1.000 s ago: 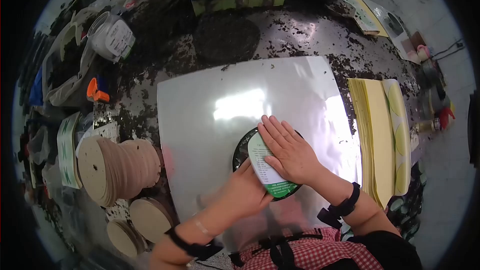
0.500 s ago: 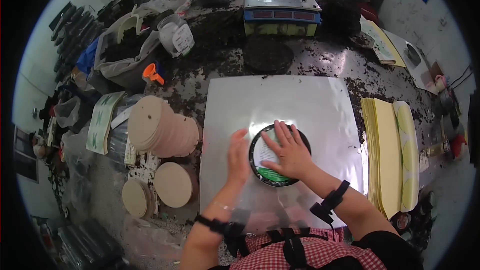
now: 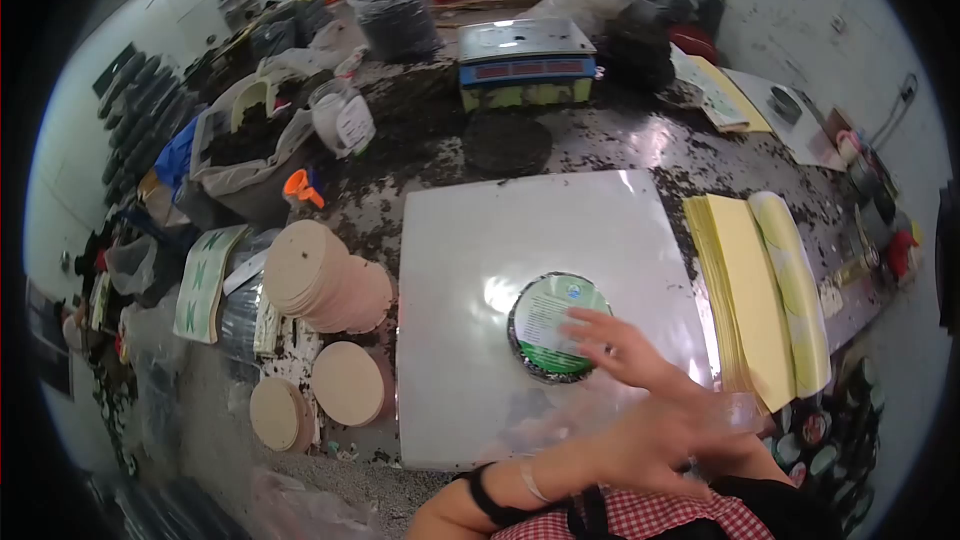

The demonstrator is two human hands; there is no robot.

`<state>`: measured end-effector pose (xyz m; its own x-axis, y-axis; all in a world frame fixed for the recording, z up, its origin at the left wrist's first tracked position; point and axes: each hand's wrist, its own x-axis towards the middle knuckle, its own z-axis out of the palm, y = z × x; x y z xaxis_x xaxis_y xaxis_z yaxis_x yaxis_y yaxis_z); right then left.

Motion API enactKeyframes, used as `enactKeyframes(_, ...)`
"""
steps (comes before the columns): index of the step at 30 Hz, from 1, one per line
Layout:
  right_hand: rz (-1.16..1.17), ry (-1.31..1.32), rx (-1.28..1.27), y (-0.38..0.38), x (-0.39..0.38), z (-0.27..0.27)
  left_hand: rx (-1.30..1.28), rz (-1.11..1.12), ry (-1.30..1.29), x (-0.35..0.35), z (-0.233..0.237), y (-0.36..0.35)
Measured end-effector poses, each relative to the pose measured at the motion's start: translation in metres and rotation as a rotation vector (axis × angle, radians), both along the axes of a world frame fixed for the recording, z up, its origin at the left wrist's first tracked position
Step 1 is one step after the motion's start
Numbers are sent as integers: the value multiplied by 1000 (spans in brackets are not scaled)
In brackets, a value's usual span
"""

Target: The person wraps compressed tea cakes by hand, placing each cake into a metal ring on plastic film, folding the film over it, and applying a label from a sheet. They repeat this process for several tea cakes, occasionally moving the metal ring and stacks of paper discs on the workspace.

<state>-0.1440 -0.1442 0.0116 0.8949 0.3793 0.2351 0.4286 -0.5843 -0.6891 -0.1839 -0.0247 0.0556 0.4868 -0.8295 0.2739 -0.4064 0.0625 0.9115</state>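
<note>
A round dark disc (image 3: 558, 328) with a white-and-green printed label lies flat on the shiny metal sheet (image 3: 470, 240). My right hand (image 3: 625, 348) reaches over the disc's right edge, fingers stretched out and holding nothing. My left hand (image 3: 655, 445) crosses in front of my right forearm, close to the wrist. Motion smears its fingers, and I cannot tell whether they grip anything.
Stacks of round pinkish boards (image 3: 330, 285) stand left of the sheet. Yellow paper sheets (image 3: 745, 290) lie to the right. Behind are a scale (image 3: 527, 65), a dark round disc (image 3: 507, 145), a plastic jar (image 3: 342, 120), an orange scoop (image 3: 303, 187) and scattered dark crumbs.
My right hand has lifted off the label and drawn right. My left hand has swung from the disc's left side across to my right forearm. The disc's dark border looks narrower, and the view has shifted.
</note>
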Motion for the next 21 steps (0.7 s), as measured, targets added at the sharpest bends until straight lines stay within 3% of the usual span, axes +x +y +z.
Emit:
enactKeyframes(1, -187, 176, 313, -26, -25, 17, -25, 258, 73, 22, 2, 33)
enactKeyframes(2, -367, 194, 314, -41, -62, 36, -2, 670, 22, 43, -9, 54)
enactKeyframes(3, -548, 201, 318, -52, -103, 39, 25, 1193, -309, 74, -70, 64)
enactKeyframes(4, -483, 245, 479, -76, -149, -16, 22, 1159, -315, 80, -84, 54)
enactKeyframes(5, -407, 304, 634, -84, -200, -69, -153, 967, 235, 73, -101, 42)
enactKeyframes(6, -220, 233, 589, -70, -239, -83, -319, 733, 771, 65, -107, 25)
enactKeyframes(7, -38, 155, 539, -60, -261, -89, -31, 339, 787, 38, -49, -11)
enactKeyframes(8, -28, 210, 584, -49, -279, -84, -110, -262, 632, -2, 23, -38)
enactKeyframes(9, -124, 331, 706, -44, -287, -72, -390, -681, 382, -53, 49, -61)
enactKeyframes(10, -212, 428, 797, -37, -294, -69, -398, -736, 397, -59, 51, -70)
enactKeyframes(13, -468, 613, 1111, -35, -321, -42, 6, -1030, 293, -57, 53, -89)
enactKeyframes(14, -542, 636, 1197, -34, -337, -32, 187, -574, 470, -45, 16, -105)
enactKeyframes(16, -712, 665, 1361, -38, -362, -14, 574, 200, 58, -20, -20, -122)
enactKeyframes(17, -820, 684, 1426, -42, -370, 0, 579, 188, 67, -26, -50, -135)
enactKeyframes(18, -971, 689, 1418, -46, -373, 12, 447, 235, -276, -40, -85, -146)
enactKeyframes(19, -1050, 722, 1632, -59, -367, 33, 305, 274, -617, -50, -110, -145)
enactKeyframes(20, -1148, 702, 1427, -70, -364, 45, 319, 265, -604, -52, -121, -135)
enactKeyframes(21, -1222, 666, 1199, -88, -356, 58, 319, 200, -390, -45, -128, -133)
